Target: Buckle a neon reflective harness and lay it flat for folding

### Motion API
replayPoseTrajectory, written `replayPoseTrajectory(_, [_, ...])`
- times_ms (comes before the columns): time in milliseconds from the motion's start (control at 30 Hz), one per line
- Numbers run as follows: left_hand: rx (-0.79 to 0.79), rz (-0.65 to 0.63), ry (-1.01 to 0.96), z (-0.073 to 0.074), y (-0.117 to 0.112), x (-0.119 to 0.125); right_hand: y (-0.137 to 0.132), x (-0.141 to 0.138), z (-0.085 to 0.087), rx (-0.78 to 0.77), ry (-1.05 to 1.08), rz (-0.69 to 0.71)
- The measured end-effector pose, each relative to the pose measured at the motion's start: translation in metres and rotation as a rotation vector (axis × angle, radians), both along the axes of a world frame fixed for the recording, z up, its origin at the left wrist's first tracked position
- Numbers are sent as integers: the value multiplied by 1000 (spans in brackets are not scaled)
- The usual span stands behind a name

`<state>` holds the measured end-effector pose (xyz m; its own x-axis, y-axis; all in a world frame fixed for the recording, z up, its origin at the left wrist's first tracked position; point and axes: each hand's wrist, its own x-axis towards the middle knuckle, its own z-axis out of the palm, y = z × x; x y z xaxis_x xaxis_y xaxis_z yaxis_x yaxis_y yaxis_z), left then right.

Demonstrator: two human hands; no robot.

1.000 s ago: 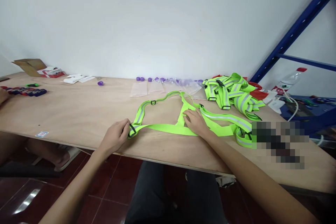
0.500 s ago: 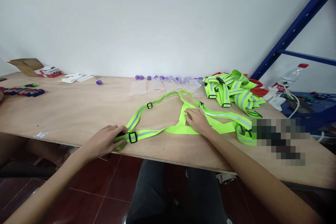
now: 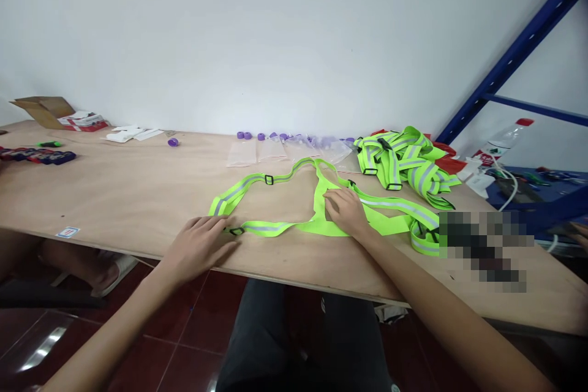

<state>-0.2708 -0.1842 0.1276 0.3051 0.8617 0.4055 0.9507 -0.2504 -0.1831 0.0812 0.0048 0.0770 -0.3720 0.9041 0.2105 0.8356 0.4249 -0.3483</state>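
A neon-green reflective strap vest [image 3: 275,196] lies spread out on the wooden table [image 3: 128,196] in front of me. My left hand [image 3: 199,244] rests flat near the table's front edge, fingers stretched out over the strap's left end by a black buckle [image 3: 236,231]. My right hand [image 3: 346,211] lies flat with fingers extended, pressing down the vest's middle panel. Nothing is gripped by either hand.
A heap of green reflective vests [image 3: 404,162] sits at the back right. Clear plastic bags [image 3: 275,150] and purple caps [image 3: 173,142] line the back edge. A cardboard box [image 3: 43,109] stands far left, a plastic bottle [image 3: 503,141] and blue shelf frame [image 3: 519,49] at right.
My left hand let go of the strap end it had pulled toward the table edge and now lies flat on it. The strap loop shifted back. My right hand stayed put.
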Motion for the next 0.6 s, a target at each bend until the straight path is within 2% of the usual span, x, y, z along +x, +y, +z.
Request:
replayPoseTrajectory(100, [157, -47, 68, 3, 2, 10, 1, 2, -3, 29, -33, -5])
replayPoseTrajectory(267, [279, -77, 83, 2, 2, 25, 0, 3, -3, 65, -80, -6])
replayPoseTrajectory(433, [281, -115, 79, -1, 3, 31, -4, 0, 4, 39, 5, -14])
replayPoseTrajectory(600, [233, -137, 59, -10, 4, 28, -14, 12, 26, -105, 103, -29])
